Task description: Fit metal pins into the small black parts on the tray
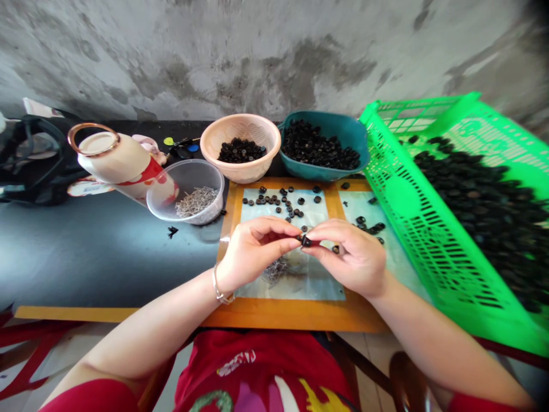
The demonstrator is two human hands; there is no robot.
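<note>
Both hands meet above the taped work surface (257, 289). My left hand (257, 249) pinches a small black part (305, 241) from the left, thumb and forefinger closed on it. From the right, my right hand (354, 254) pinches the same part or one touching it; the fingertips hide its exact shape. Small black round pieces (278, 200) lie scattered just beyond the hands. Below my left fingers rests a pile of thin metal pins (275, 270). A clear bowl (154, 197) at the left holds more metal pins (197, 201).
A peach bowl (240, 123) and a teal basin (295, 166) hold black parts at the back. The green crate (412, 212) at the right is heaped with black pieces. A white and red flask (128, 166) stands tilted in view at the left, near the grey wall (257, 51).
</note>
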